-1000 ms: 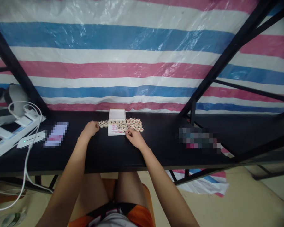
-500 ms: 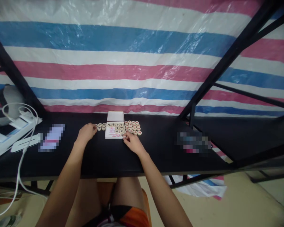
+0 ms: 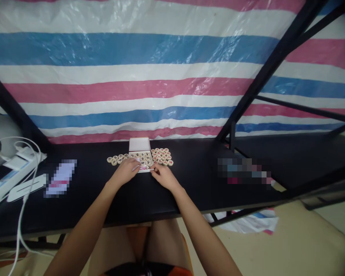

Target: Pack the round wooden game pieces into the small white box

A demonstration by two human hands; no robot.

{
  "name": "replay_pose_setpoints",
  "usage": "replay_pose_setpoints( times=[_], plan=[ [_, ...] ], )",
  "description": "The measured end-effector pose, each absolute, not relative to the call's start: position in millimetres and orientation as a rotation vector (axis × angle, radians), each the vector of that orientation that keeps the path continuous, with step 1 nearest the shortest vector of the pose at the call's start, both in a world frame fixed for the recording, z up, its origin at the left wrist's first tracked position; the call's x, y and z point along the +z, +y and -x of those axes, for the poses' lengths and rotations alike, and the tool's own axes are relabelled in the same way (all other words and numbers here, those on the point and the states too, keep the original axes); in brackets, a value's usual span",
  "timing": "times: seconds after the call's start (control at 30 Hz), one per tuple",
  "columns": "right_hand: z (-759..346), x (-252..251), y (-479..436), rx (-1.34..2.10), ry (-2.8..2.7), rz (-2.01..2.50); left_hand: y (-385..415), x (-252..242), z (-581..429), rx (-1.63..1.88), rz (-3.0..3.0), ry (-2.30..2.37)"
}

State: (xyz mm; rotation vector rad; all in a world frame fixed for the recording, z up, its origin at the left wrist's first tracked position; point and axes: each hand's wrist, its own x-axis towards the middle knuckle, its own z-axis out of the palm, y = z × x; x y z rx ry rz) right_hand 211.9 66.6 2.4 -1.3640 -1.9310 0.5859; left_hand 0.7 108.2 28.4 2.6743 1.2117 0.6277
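Note:
An open white box [image 3: 146,171] of Chinese chess pieces sits on the black table, its lid [image 3: 139,144] folded back. Inside are round pieces [image 3: 143,156] with dark characters and a pink-and-white sheet [image 3: 143,167]. My left hand [image 3: 125,171] reaches over the box's front left part, fingers stretched out and partly apart; its fingertips are near the sheet and pieces. My right hand [image 3: 165,176] is at the front right corner, thumb and fingers closed on the box's edge. Dark-character pieces [image 3: 114,159] lie left of the box. Red-character pieces [image 3: 162,156] are grouped in rows on the right.
On the left are a white power strip [image 3: 5,174] with cables, a flat white object [image 3: 26,188] and a blurred-out light purple item [image 3: 61,178]. A blurred-out dark item [image 3: 243,170] lies right. Black metal posts [image 3: 255,92] frame a striped plastic sheet [image 3: 138,90].
My left hand has moved right, from the dark-character pieces beside the box to over the box. More of those pieces now show on the table. My right hand stays at the box's corner.

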Motion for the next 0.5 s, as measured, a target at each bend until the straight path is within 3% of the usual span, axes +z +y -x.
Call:
replay_pose_setpoints(
  times=[0.5],
  plan=[
    [-214.3, -0.7, 67.2, 0.599, -1.905, 1.276, 112.9, 20.3, -4.0, 0.66, -2.62, 1.29]
  ],
)
